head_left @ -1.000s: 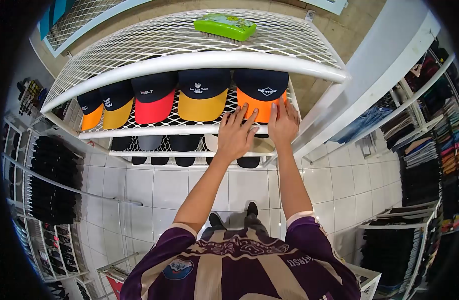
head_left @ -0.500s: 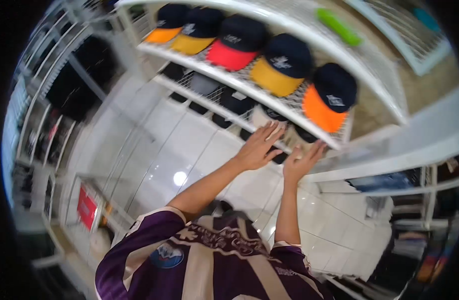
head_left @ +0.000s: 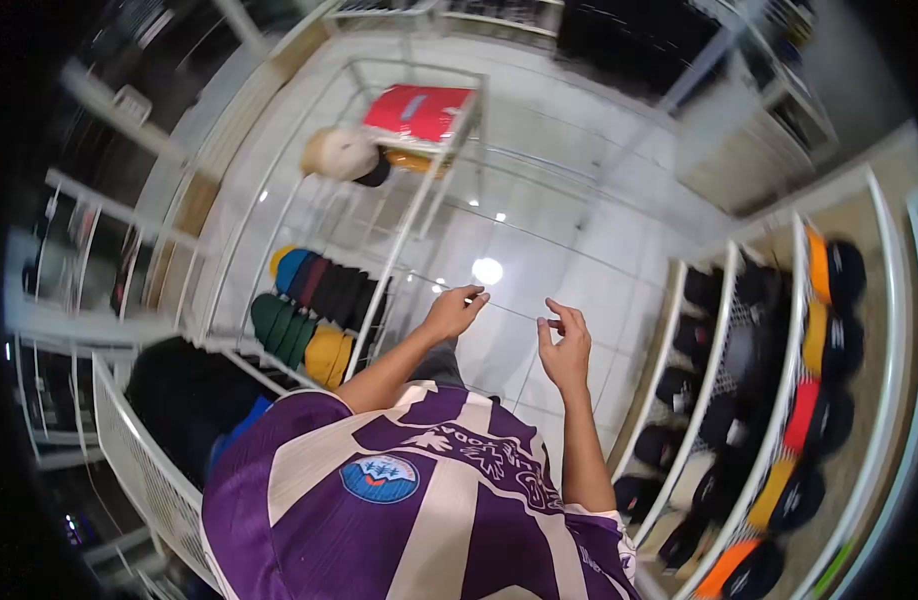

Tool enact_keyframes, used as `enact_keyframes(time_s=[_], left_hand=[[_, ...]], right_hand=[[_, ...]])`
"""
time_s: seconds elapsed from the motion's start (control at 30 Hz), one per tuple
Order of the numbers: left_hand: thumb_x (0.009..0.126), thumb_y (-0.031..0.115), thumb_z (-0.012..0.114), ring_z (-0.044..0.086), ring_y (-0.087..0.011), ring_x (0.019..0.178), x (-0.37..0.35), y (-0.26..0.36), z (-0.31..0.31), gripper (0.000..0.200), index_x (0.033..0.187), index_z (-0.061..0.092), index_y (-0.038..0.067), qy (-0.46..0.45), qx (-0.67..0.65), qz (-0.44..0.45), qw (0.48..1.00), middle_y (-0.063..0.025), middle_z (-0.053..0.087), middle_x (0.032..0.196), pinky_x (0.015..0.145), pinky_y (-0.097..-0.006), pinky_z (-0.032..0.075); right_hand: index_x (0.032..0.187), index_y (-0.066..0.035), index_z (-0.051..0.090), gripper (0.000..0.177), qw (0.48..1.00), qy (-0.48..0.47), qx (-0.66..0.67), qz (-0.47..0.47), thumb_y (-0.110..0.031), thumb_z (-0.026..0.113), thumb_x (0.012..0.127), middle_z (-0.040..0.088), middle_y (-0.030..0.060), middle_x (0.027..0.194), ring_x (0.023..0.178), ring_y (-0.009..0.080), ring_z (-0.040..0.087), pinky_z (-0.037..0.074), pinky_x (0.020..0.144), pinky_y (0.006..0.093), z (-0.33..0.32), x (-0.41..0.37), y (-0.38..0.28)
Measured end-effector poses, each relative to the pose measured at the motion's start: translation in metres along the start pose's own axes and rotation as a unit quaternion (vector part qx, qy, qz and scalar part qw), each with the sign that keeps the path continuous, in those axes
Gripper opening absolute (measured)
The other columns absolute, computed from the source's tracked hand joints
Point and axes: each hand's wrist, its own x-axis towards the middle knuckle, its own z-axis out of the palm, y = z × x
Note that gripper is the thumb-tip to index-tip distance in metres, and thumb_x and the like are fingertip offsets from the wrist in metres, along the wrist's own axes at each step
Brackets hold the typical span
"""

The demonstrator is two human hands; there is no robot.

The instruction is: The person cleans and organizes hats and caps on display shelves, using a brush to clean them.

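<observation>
My left hand (head_left: pixel 457 312) hovers above the white tiled floor (head_left: pixel 519 300) in front of my body. Its fingers are loosely bent and a little apart, holding nothing I can see. My right hand (head_left: pixel 566 345) is raised beside it, bare, with thumb and fingers apart. Neither hand touches anything. Nearest to the left hand is a metal rack holding rows of stacked caps, among them green caps (head_left: pixel 282 328) and yellow caps (head_left: pixel 329 355). To the right of my right hand stands a tiered white shelf (head_left: pixel 724 300) of caps, including a red-brimmed cap (head_left: pixel 817 415).
A red packaged item (head_left: pixel 419 112) lies on top of the rack, with a beige cap (head_left: pixel 341 153) beside it. At lower left a white mesh basket (head_left: pixel 144 450) holds dark items. Dark clothes (head_left: pixel 629 45) hang at the back.
My view has turned left, so the cap shelf now lies on the right and the rack is in front. Both hands have come away from the shelf and their fingers are more bent.
</observation>
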Motion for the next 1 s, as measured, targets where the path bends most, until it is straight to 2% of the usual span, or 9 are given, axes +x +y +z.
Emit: enact_keyframes(time_s=[0.1,0.17,0.3,0.5,0.57,0.67,0.73,0.87,1.0], left_hand=[[0.099,0.041,0.06,0.073,-0.0341,0.097,0.018,-0.052,-0.035,0.047,0.122,0.07,0.002,0.102,-0.07,-0.052,0.991,-0.0208,0.074,0.108,0.087,-0.0403,0.055],[0.099,0.036,0.063,0.071,-0.0234,0.086,0.034,-0.08,-0.061,0.044,0.123,0.069,0.0,0.144,-0.107,-0.086,0.98,-0.018,0.075,0.101,0.08,-0.0344,0.054],[0.1,0.034,0.063,0.071,-0.021,0.084,0.091,-0.137,-0.113,0.043,0.125,0.068,0.0,0.196,-0.133,-0.159,0.958,-0.0144,0.075,0.097,0.077,-0.0334,0.054],[0.098,0.033,0.063,0.071,-0.0363,0.098,0.209,-0.201,-0.227,0.043,0.124,0.067,-0.001,0.223,-0.061,-0.212,0.949,-0.022,0.073,0.103,0.087,-0.0432,0.055],[0.096,0.03,0.065,0.067,-0.0412,0.105,0.249,-0.242,-0.248,0.047,0.132,0.062,-0.001,0.295,0.007,-0.168,0.941,-0.0264,0.068,0.112,0.093,-0.0461,0.053],[0.093,0.028,0.07,0.061,-0.0432,0.112,0.303,-0.281,-0.278,0.06,0.144,0.052,0.002,0.347,0.1,-0.127,0.924,-0.0292,0.059,0.128,0.096,-0.0488,0.049],[0.089,0.024,0.074,0.051,-0.0451,0.124,0.327,-0.287,-0.288,0.073,0.151,0.041,0.003,0.432,0.206,-0.111,0.871,-0.0286,0.054,0.133,0.103,-0.0516,0.043],[0.085,0.022,0.078,0.047,-0.0452,0.128,0.345,-0.285,-0.293,0.08,0.152,0.038,0.005,0.42,0.132,-0.128,0.889,-0.0264,0.053,0.132,0.104,-0.0537,0.041],[0.08,0.019,0.081,0.057,-0.0439,0.115,0.341,-0.263,-0.285,0.069,0.141,0.051,0.005,0.388,0.093,-0.204,0.894,-0.0231,0.057,0.121,0.094,-0.0524,0.047]], right_hand=[[0.123,-0.007,0.069,0.034,0.99,-0.122,0.017,-0.061,-0.012,0.07,0.089,0.066,0.0156,0.114,0.089,0.0261,0.072,0.055,0.08,0.0371,0.059,0.068,-0.025],[0.121,-0.006,0.069,0.033,0.98,-0.178,0.024,-0.08,-0.011,0.07,0.089,0.067,0.0162,0.113,0.087,0.0265,0.073,0.055,0.08,0.0372,0.109,0.115,-0.041],[0.118,-0.005,0.071,0.031,0.952,-0.285,0.056,-0.093,-0.01,0.07,0.088,0.067,0.0163,0.112,0.084,0.0264,0.073,0.056,0.08,0.0388,0.219,0.198,-0.061],[0.116,-0.006,0.071,0.03,0.922,-0.376,0.009,-0.094,-0.014,0.07,0.087,0.067,0.0175,0.111,0.082,0.0282,0.073,0.056,0.081,0.0409,0.372,0.312,-0.061],[0.116,-0.007,0.071,0.03,0.918,-0.388,0.013,-0.078,-0.015,0.07,0.087,0.067,0.0179,0.111,0.082,0.0285,0.073,0.056,0.082,0.0413,0.404,0.339,-0.066],[0.117,-0.007,0.07,0.031,0.911,-0.408,-0.028,-0.05,-0.017,0.07,0.087,0.068,0.0174,0.112,0.083,0.028,0.073,0.056,0.084,0.0409,0.434,0.371,-0.071],[0.118,-0.008,0.071,0.033,0.912,-0.405,-0.044,-0.039,-0.018,0.071,0.087,0.068,0.017,0.112,0.081,0.0271,0.073,0.056,0.085,0.0396,0.444,0.382,-0.068],[0.121,-0.007,0.071,0.037,0.906,-0.423,-0.029,0.018,-0.019,0.072,0.086,0.07,0.018,0.112,0.079,0.0252,0.073,0.057,0.08,0.0369,0.446,0.381,-0.059],[0.121,-0.007,0.071,0.037,0.898,-0.433,-0.031,0.077,-0.021,0.072,0.087,0.071,0.0164,0.112,0.079,0.0251,0.073,0.057,0.08,0.0366,0.436,0.368,-0.056]])
